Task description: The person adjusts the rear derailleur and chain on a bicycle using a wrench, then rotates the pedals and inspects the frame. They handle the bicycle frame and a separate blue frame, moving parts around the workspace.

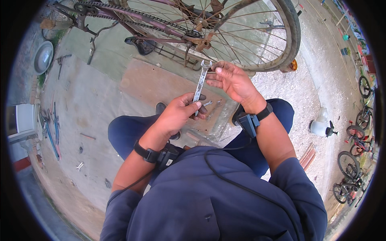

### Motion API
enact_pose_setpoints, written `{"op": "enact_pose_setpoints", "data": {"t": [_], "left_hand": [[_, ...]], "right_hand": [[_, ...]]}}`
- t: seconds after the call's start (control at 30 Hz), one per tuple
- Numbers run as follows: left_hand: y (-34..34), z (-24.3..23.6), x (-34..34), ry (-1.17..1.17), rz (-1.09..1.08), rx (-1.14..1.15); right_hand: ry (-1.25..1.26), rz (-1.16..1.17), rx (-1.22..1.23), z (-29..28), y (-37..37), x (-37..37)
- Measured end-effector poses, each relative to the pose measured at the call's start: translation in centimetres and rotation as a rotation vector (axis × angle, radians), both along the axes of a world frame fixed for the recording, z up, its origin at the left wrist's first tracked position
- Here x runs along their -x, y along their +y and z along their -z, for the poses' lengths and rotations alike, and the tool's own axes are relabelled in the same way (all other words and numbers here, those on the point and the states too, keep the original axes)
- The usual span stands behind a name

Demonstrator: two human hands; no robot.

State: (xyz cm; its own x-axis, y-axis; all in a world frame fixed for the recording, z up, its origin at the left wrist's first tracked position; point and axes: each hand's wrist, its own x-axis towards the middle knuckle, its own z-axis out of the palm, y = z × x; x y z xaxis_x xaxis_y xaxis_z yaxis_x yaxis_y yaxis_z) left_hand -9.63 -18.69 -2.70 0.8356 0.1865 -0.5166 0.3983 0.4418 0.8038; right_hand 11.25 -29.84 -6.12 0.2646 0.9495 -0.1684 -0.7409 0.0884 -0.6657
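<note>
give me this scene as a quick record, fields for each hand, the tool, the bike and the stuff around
left hand: gripping the lower end of the wrench
right hand: beside the wrench's upper end; contact unclear
wrench: silver, open-ended at the top, tilted slightly right
bicycle: rusty, upside down, in front of the person
ground: brown board in front of the person
far left: round metal basin
right side: white bottle with black top

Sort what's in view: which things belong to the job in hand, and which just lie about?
In the job:
wrench, held in the left hand; the right hand near its upper end
rusty bicycle in front, apparently

Lying about, seemingly:
round basin
white bottle
bicycles at the right
</note>
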Motion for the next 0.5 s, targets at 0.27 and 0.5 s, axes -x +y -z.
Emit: {"op": "enact_pose_setpoints", "data": {"t": [0.27, 0.5], "left_hand": [[-0.53, -0.86, 0.11, -0.023, -0.022, 0.012], [-0.55, -0.95, -0.02, -0.043, -0.031, 0.032]], "right_hand": [[0.036, 0.028, -0.046, 0.03, -0.27, -0.21], [0.016, 0.064, -0.024, -0.64, -0.08, -0.02]]}}
